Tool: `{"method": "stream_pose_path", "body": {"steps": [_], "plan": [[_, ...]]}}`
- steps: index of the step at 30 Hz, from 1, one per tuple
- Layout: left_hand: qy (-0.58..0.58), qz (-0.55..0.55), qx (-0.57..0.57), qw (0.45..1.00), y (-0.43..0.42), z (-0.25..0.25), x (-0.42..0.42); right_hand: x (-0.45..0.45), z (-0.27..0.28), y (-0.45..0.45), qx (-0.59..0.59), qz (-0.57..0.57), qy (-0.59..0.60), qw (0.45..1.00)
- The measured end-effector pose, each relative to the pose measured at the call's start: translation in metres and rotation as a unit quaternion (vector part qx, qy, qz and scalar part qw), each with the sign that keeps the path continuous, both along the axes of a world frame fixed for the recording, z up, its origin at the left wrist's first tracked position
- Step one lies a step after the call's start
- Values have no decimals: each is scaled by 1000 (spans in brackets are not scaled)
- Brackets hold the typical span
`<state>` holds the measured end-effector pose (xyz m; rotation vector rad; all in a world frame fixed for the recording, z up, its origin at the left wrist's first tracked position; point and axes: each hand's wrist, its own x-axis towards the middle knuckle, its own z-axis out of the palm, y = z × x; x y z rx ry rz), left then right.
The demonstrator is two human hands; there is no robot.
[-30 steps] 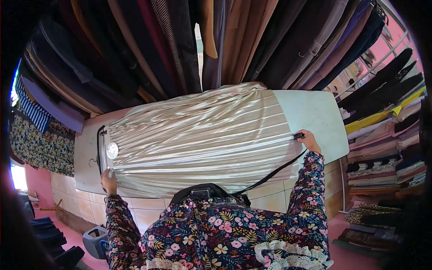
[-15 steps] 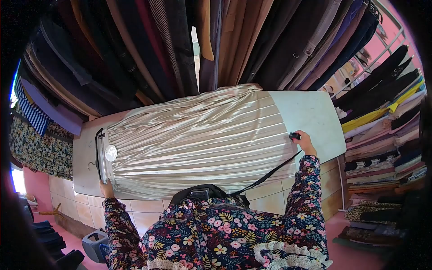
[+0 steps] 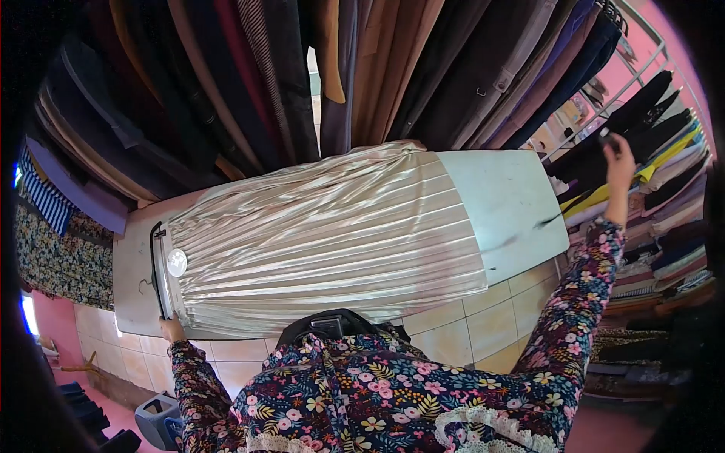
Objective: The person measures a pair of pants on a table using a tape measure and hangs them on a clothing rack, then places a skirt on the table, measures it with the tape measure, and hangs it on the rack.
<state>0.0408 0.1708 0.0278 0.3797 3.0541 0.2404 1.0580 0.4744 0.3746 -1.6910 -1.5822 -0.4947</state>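
A cream pleated satin skirt (image 3: 332,234) lies spread across a white table (image 3: 506,196). Its waistband is on a black hanger (image 3: 155,264) at the left, and a round white tag (image 3: 177,263) sits near the waist. My left hand (image 3: 172,328) is closed at the near end of the hanger, beside the waistband; its fingertips are partly hidden. Up at the right, beyond the table's edge, my right hand (image 3: 621,162) is closed around a small black object (image 3: 605,136), blurred by motion. A thin dark strap (image 3: 551,222) trails below it, also smeared.
Trousers (image 3: 445,68) hang in a dense row behind the table. At the right stand a metal rack and stacked folded clothes (image 3: 672,226). Floral garments (image 3: 60,257) hang at the left. A grey-blue plastic stool (image 3: 156,419) is on the floor at lower left.
My right hand has lifted from the skirt's hem up and to the right with the black object. The strap has swung away from my waist. My left hand stays by the hanger.
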Motion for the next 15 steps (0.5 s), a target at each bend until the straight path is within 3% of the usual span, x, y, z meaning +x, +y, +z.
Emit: {"method": "stream_pose_path", "body": {"steps": [2, 4, 6, 8, 11, 12, 13, 14, 15], "plan": [[1, -19, -7, 1000, -5, -6, -7, -15, 37, -10, -28, -81, 105, 991], [2, -14, -34, 999, -8, -6, -13, -2, 35, -4, 18, 4, 150, 988], [1, 1, -34, 999, -9, -6, -14, 22, 4, 4, 3, -12, 76, 997], [0, 24, -34, 999, -14, -6, -14, 35, -57, 8, 7, 4, 9, 1000], [-40, 25, -39, 998, -23, -12, -24, 27, -158, -5, -168, -43, 47, 984], [-51, 14, -24, 998, -27, -31, -43, 24, -200, -9, -122, -12, 22, 992], [-60, 7, -8, 998, -39, -40, -52, 15, -234, -14, -210, -147, 78, 963], [-37, -27, -1, 999, -44, -37, -46, -4, -259, -29, -198, -100, 270, 937], [-11, -57, 6, 998, -43, -24, -38, 31, -328, -23, -207, -66, 369, 904]]}}
